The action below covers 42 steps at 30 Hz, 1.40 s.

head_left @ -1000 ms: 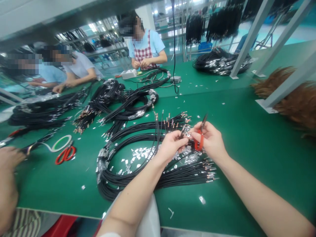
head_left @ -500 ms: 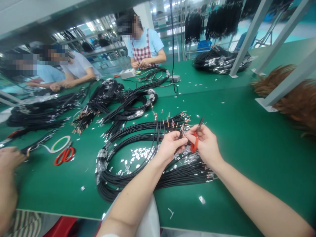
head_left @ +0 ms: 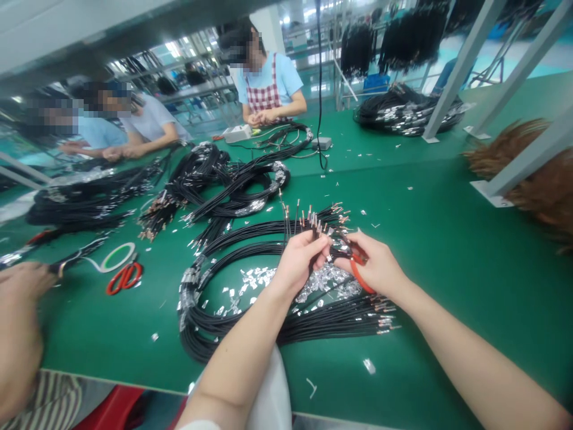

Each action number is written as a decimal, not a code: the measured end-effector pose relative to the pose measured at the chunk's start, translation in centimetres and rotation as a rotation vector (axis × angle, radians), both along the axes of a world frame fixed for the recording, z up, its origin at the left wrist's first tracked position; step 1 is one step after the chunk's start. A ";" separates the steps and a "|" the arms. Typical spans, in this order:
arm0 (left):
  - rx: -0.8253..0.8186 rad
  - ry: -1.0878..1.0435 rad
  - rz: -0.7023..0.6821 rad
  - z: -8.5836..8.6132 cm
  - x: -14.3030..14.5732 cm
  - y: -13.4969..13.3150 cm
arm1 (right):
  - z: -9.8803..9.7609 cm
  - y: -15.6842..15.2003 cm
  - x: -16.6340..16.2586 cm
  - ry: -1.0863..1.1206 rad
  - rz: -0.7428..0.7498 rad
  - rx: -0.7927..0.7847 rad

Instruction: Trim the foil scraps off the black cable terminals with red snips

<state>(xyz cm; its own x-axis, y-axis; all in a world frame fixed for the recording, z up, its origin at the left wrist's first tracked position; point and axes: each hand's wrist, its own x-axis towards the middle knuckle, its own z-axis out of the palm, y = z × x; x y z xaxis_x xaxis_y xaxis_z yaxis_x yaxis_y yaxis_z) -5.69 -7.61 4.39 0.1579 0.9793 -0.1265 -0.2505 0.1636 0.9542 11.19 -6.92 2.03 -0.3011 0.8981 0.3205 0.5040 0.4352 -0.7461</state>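
Note:
My left hand is closed around black cables, whose stripped, copper-coloured tips stick up above the fingers. In my right hand are red-handled scissors. Their dark blades point left toward the held cables; whether they touch is hidden by the fingers. Beneath both hands lies a large looped bundle of black cables, bound with shiny tape at its left bend. Inside the loop, silvery scraps are scattered on the green table.
At left are a second pair of red scissors, a tape roll and another person's hand. More cable coils lie behind. Metal posts and a brown fibrous bundle stand right. Co-workers sit across the table.
The scissors in my right hand have swung from pointing up to pointing left at the cables, with the handles now lower. My left hand still grips the cables. The view has shifted slightly.

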 end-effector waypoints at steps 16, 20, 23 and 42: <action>0.021 -0.014 -0.007 -0.1 -0.2 0.0 | -0.1 0.4 0.4 -0.119 0.036 0.095; 0.045 -0.041 0.028 0.3 -0.3 -0.1 | -0.2 0.6 0.4 0.094 -0.028 -0.055; 0.052 0.029 0.001 0.4 0.2 -0.4 | 0.6 0.2 -0.3 0.424 -0.087 -0.181; -0.085 -0.025 -0.242 -0.4 1.0 -0.7 | 0.6 -0.2 -1.9 0.822 0.009 -0.321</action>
<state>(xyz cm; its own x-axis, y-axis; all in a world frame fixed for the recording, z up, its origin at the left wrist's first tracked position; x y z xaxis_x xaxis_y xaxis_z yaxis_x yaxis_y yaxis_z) -4.67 -8.27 3.95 0.3906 0.8985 -0.2003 -0.2174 0.3014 0.9284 9.25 -7.15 2.63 -0.0934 0.9807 0.1717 -0.2483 0.1441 -0.9579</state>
